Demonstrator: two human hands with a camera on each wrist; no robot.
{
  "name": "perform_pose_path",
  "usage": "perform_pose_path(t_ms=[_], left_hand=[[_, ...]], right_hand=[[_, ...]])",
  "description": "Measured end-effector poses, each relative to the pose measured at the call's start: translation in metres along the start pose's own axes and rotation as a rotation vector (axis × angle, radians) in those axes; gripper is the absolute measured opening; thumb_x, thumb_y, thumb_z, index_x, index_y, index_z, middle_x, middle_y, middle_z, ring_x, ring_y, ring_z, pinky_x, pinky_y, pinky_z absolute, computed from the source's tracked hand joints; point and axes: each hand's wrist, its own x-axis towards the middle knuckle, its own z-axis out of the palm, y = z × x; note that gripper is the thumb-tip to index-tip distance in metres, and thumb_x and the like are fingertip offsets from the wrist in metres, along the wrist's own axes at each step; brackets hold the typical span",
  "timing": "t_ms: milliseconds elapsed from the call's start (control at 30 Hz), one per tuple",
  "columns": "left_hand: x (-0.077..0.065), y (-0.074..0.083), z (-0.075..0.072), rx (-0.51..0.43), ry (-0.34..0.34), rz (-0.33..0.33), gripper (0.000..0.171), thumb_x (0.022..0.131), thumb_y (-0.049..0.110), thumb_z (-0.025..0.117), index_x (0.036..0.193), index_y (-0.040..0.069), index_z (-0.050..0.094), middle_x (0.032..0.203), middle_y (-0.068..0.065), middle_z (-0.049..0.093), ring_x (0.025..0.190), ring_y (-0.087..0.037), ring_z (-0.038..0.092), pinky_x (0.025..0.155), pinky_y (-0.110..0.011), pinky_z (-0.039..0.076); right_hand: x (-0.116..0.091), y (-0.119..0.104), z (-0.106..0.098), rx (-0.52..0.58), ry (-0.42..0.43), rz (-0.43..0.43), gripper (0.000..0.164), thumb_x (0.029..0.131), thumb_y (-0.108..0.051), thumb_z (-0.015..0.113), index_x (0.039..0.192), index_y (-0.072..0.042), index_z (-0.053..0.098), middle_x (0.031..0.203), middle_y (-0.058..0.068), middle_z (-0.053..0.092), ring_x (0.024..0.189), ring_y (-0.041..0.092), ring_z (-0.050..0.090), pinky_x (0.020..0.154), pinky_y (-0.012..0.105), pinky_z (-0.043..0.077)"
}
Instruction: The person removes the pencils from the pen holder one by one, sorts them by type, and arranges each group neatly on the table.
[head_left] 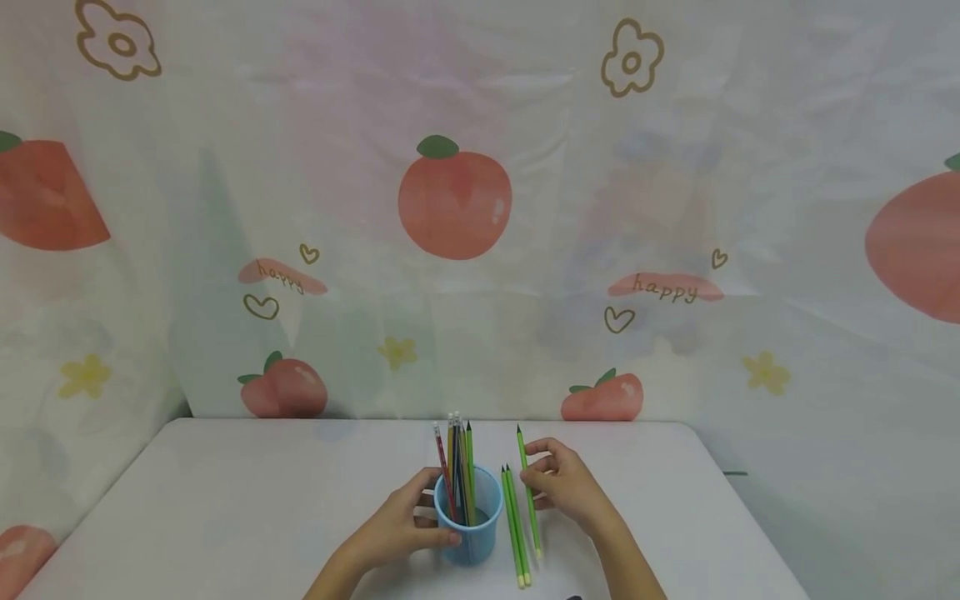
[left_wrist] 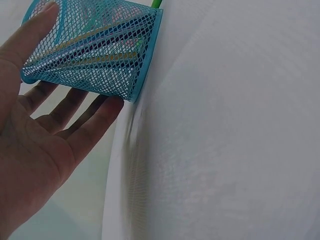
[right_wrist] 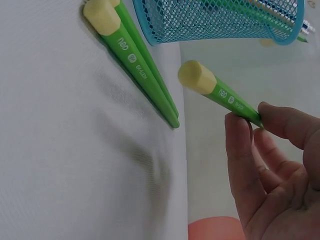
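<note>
A blue mesh pencil cup [head_left: 476,548] stands upright on the table, holding several pencils [head_left: 458,454], one of them green with its black tip up. My left hand [head_left: 396,518] grips the cup from its left side; in the left wrist view the thumb lies along the mesh [left_wrist: 95,55] and the fingers reach round the opposite side. Between thumb and fingertips, my right hand [head_left: 572,487] pinches a green pencil [right_wrist: 227,98], tip pointing away and pale yellow end towards me. Two more green pencils [head_left: 517,537] lie side by side between the cup and my right hand.
The white table [head_left: 262,492] runs back to a hanging cloth [head_left: 487,333] printed with fruit, flowers and hearts. More of that cloth hangs at both sides. A small dark object [head_left: 573,597] shows at the bottom edge of the head view.
</note>
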Motion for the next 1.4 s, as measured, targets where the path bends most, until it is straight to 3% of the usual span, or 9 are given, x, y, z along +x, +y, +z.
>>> perform_pose_path(t_ms=[500, 767, 1400], left_hand=[[0.000, 0.001, 0.001, 0.016, 0.010, -0.022, 0.079, 0.079, 0.022, 0.086, 0.145, 0.014, 0.041, 0.136, -0.011, 0.056, 0.119, -0.031, 0.059, 0.093, -0.040, 0.058], [0.001, 0.001, -0.001, 0.037, 0.022, -0.031, 0.080, 0.079, 0.027, 0.086, 0.145, 0.016, 0.042, 0.137, -0.011, 0.055, 0.119, -0.030, 0.059, 0.093, -0.038, 0.058], [0.001, -0.002, 0.001, 0.044, 0.020, -0.040, 0.081, 0.079, 0.030, 0.086, 0.145, 0.016, 0.042, 0.137, -0.011, 0.055, 0.120, -0.030, 0.059, 0.094, -0.039, 0.058]], right_hand=[[-0.004, 0.004, 0.001, -0.089, -0.064, 0.067, 0.049, 0.086, -0.004, 0.071, 0.131, -0.002, 0.051, 0.092, 0.013, 0.063, 0.073, 0.021, 0.065, 0.062, 0.042, 0.062], [-0.003, 0.005, 0.000, -0.209, -0.114, 0.116, 0.046, 0.086, -0.006, 0.072, 0.128, -0.005, 0.053, 0.085, 0.008, 0.063, 0.065, 0.020, 0.062, 0.056, 0.037, 0.058], [-0.004, 0.010, -0.001, -0.286, -0.096, 0.194, 0.049, 0.086, -0.004, 0.071, 0.132, -0.006, 0.054, 0.088, 0.009, 0.062, 0.070, 0.020, 0.063, 0.058, 0.034, 0.060]])
